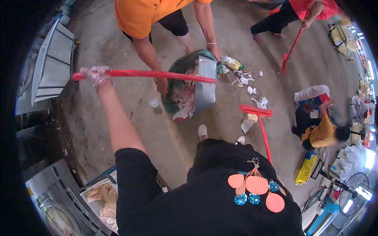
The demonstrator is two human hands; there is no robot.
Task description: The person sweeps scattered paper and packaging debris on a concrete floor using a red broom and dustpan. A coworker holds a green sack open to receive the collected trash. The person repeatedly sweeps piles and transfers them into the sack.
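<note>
My left hand (96, 77), in a thin clear plastic glove, is closed around the red handle (133, 73) of a long-handled dustpan. The handle runs to the right, to the silver-grey metal-looking pan (205, 82). A person in an orange shirt holds a green sack (184, 63) against the pan; crumpled litter (184, 100) shows in the sack's mouth. At my right side a red broom (256, 111) rests its head on the floor near paper scraps; its handle runs down to my body. My right hand is hidden at my right side, behind my shirt.
Paper scraps (244, 80) and a yellow-labelled bottle (233, 63) lie on the concrete floor. Another person holds a red broom (285, 62) at the upper right. A person in yellow sits at the right, near a yellow bag (306, 169). A bin with tan cloth (102, 196) stands lower left.
</note>
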